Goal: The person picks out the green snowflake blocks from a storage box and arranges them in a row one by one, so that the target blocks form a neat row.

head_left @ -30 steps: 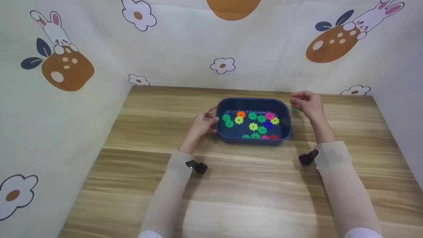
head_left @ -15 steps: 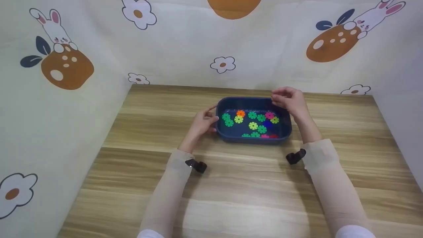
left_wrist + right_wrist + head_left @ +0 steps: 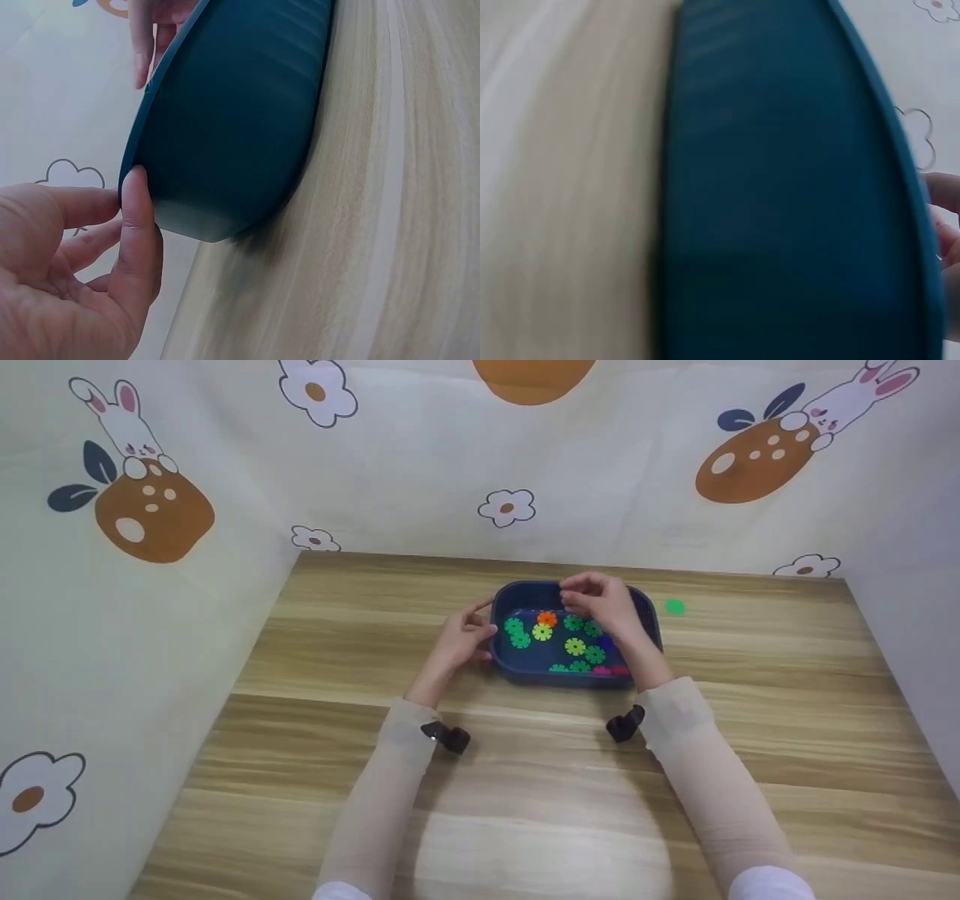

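A dark blue plastic bin [image 3: 577, 680] stands on the table with several notched snowflake discs inside, such as a green disc [image 3: 520, 640], a yellow disc [image 3: 575, 646] and an orange disc [image 3: 547, 619]. At its left end, my left hand [image 3: 459, 640] grips the rim, thumb and fingers on either side of the wall in the left wrist view. Over the bin's right half hovers my right hand [image 3: 604, 601], fingers loosely bent, nothing visible between them. It covers some discs. A small bright green piece [image 3: 675, 607] lies on the table right of the bin.
The wood-grain table [image 3: 540, 795] meets a patterned cloth wall [image 3: 405, 472] close behind the bin. More cloth screens rise on the left and right sides.
My right hand has moved left from beside the bin to above it, and the green piece at the right now shows fully. My left hand has stayed at the rim.
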Available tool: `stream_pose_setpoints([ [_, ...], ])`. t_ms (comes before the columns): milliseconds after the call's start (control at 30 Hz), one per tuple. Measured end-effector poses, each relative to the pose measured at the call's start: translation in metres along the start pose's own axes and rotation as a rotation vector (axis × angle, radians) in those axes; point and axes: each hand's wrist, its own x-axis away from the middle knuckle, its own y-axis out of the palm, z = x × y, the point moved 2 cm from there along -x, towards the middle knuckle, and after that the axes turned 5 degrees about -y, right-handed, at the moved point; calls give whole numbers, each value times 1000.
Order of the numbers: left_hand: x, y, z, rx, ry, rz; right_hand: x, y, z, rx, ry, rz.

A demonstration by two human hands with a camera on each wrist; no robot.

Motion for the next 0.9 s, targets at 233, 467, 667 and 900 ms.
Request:
stream_pose_setpoints([
  [233,0,0,-1,-8,13,3,-3,26,12,22,0,-41],
  [467,-4,-2,-2,-8,25,-29,-4,50,22,129,-10,-166],
  [667,-3,-6,-2,7,-6,-26,-5,60,26,211,-43,-250],
  [900,-5,-1,-2,50,-19,-41,-6,60,32,329,-22,-307],
])
